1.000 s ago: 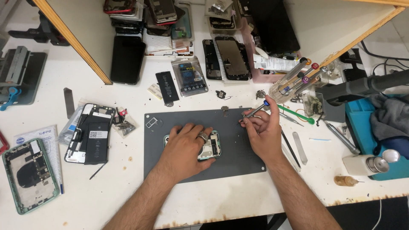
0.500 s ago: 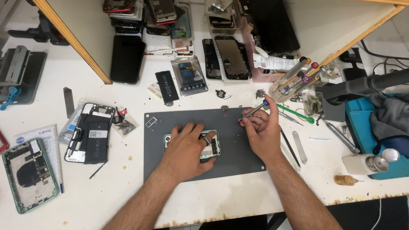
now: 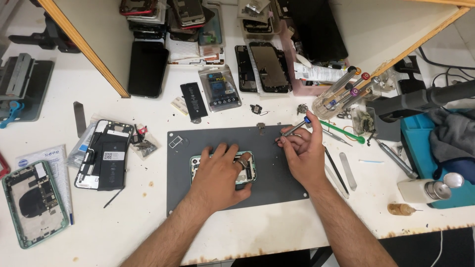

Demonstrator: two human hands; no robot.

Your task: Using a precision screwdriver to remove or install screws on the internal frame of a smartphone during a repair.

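A: Closely noted, right hand [image 3: 304,155]: fingertips pinched shut around a small screwdriver [image 3: 296,128], blue-capped end up and away, tip down near the far right part of the grey mat [image 3: 208,198].

B: Left hand [image 3: 220,173]?

A: Spread flat, fingers loosely open, pressing on the opened green phone [image 3: 250,170]; gripping nothing, only pinning.

B: Phone's place and lie?

A: Mid-mat, long axis running left to right across it; which end is the top, cannot tell under the palm.

B: Step in hand?

A: Likely a screw stage, driver lifted clear of the phone. Next move would call for bringing the tip down squarely onto a screw, with steady pinning.

B: Beyond the mat?

A: Left of it, another opened phone [image 3: 104,155]; behind it, a loose black battery [image 3: 193,101].
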